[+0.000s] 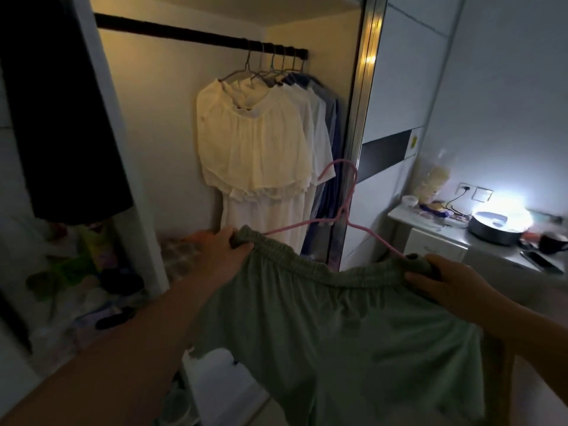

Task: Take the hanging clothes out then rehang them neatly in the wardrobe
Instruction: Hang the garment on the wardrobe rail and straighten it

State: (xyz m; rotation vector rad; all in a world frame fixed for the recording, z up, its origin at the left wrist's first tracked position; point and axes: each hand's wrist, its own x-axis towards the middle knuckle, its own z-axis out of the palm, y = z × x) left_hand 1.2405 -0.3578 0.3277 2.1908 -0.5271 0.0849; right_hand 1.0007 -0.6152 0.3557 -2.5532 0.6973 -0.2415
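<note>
Green soft-fabric shorts w/ a gathered elastic waistband [338, 327] are held up in front of the open wardrobe, below and nearer the camera than the black hanging rail [196, 33], w/ the waistband stretched wide between both hands. Left hand [221, 250] grips the left end of the waistband, fingers curled round the bunched fabric; right hand [445, 281] grips the right end the same way, thumb on top. A thin pink wire hanger [345, 210] stands up from inside the waistband, both arms disappearing into the fabric near each hand, hook pointing up but well below the rail and not on it.

On the rail, bunched at its right end, hang a cream ruffled blouse [252, 139] in front, white garments [319, 133] just behind it, then blue garments [333, 179] against the wardrobe's right side, each on its own hanger. The rail's left stretch is bare. Left of the rail, a dark cloth [64, 118] hangs down w/ a blurred heap of mixed items [76, 272] below it. Right of the rail, past the metal door frame [358, 118], a white bedside cabinet [436, 238] carries a lit lamp [498, 222], a dark mug [551, 242], a phone [539, 259] & small clutter.
</note>
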